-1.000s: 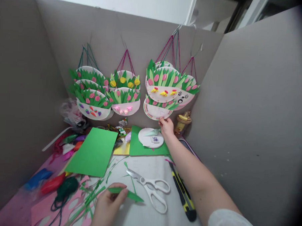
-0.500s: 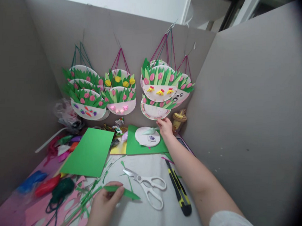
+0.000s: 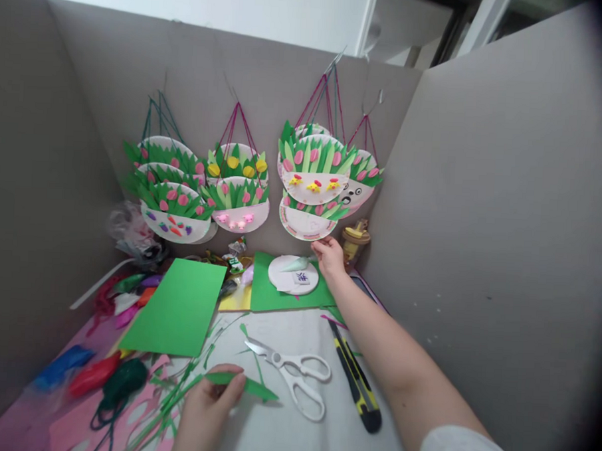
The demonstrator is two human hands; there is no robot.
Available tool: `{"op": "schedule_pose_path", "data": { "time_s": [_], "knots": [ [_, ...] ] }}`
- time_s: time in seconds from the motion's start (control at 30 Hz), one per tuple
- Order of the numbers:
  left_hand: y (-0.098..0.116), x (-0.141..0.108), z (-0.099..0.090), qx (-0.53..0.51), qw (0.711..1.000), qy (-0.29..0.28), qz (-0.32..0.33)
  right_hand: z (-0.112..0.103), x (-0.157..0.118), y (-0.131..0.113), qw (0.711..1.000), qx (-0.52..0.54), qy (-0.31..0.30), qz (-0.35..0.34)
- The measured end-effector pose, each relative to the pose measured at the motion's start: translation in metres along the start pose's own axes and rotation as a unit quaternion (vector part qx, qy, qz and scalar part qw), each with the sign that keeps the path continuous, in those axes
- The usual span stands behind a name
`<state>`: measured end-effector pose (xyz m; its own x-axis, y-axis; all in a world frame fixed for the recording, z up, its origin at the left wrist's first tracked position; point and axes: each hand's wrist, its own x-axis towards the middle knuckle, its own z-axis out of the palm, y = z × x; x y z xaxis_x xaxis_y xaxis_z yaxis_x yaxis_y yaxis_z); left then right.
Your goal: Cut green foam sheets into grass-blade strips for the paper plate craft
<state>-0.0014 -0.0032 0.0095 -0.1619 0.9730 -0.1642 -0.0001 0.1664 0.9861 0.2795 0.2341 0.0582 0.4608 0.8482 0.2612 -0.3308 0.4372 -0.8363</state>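
Note:
My left hand (image 3: 212,401) pinches a green paper leaf (image 3: 254,386) between thumb and fingers, low over the white table. My right hand (image 3: 329,259) reaches to the back, its fingers closed at the bottom rim of a hanging paper plate basket (image 3: 307,224) with green leaves and pink flowers. White-handled scissors (image 3: 294,371) lie with blades slightly apart, right of the leaf. Beside my right forearm rests a black and yellow utility knife (image 3: 357,377). Below the right hand, a white disc (image 3: 279,278) bears a pale cone-shaped item and a small marked label.
More plate baskets (image 3: 174,228) hang from strings on the grey back panel (image 3: 258,71). A green sheet (image 3: 178,306) lies left of centre, near green paper scraps (image 3: 174,399), dark green yarn (image 3: 124,381) and colourful packets (image 3: 95,373). Grey panels stand on both sides.
The camera view has shifted slightly, so the hanging baskets appear a little lower. Both hands keep the same positions, the left still pinching the paper leaf.

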Motion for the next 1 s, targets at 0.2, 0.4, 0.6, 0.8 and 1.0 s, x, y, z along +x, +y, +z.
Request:
{"op": "schedule_pose_path", "data": {
  "time_s": [0.2,0.4,0.6,0.8,1.0],
  "knots": [
    [0.002,-0.001,0.000,0.000,1.000,0.006,-0.010,0.002,0.001,-0.001,1.000,-0.012,0.009,-0.009],
    [-0.001,0.000,0.000,0.001,1.000,0.006,0.000,0.002,0.003,-0.001,0.999,-0.030,0.022,-0.012],
    [-0.001,0.001,0.000,-0.003,1.000,0.000,0.004,0.001,-0.003,-0.003,0.996,-0.085,0.037,-0.001],
    [0.001,-0.001,-0.001,-0.018,1.000,-0.003,0.009,0.009,-0.049,-0.012,0.979,-0.198,-0.018,0.034],
    [0.000,-0.001,0.002,-0.096,0.993,0.035,0.058,0.031,-0.167,-0.038,0.890,-0.310,-0.331,0.048]
  ]
}}
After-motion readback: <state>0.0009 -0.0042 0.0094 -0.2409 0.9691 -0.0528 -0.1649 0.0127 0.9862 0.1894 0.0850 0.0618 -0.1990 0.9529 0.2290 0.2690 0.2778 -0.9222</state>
